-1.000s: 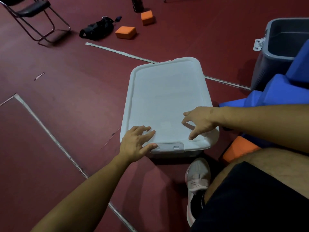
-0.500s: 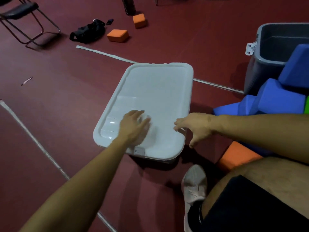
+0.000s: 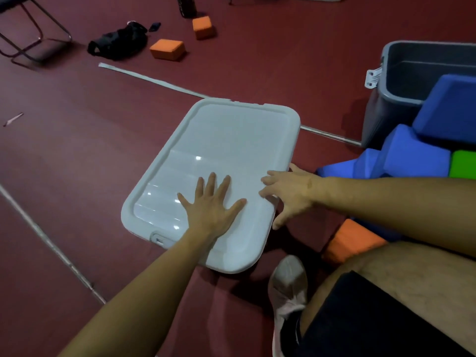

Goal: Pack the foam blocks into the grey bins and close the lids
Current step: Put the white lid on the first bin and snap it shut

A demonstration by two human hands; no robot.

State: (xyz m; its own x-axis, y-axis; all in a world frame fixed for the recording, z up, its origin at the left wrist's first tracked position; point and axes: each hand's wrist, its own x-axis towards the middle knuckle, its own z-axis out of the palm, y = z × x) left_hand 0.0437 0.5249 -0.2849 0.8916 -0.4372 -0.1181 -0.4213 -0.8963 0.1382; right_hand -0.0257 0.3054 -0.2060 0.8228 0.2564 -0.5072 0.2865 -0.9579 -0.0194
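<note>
A pale grey lid [image 3: 231, 140] covers a bin on the red floor in front of me. My left hand [image 3: 212, 204] lies flat on the lid with its fingers spread. My right hand [image 3: 288, 193] is at the lid's right edge, fingers spread and loosely bent, touching the rim. A second grey bin [image 3: 394, 81] stands without a lid at the right. Blue foam blocks [image 3: 417, 153] and a green one [image 3: 463, 164] are piled in front of it. An orange block [image 3: 353, 240] lies by my knee. Two orange blocks [image 3: 167, 49] [image 3: 203, 27] lie far off.
A black bag [image 3: 118, 43] and a folding chair [image 3: 31, 34] are at the far left. Grey tape lines [image 3: 154, 79] cross the floor. My shoe [image 3: 288, 282] and my bare knee [image 3: 401, 276] are close to the bin's near right corner.
The covered bin has turned, its near end swinging left. My left hand moved from the front latch onto the lid's top and flattened. My right hand shifted from the lid's top to its right rim.
</note>
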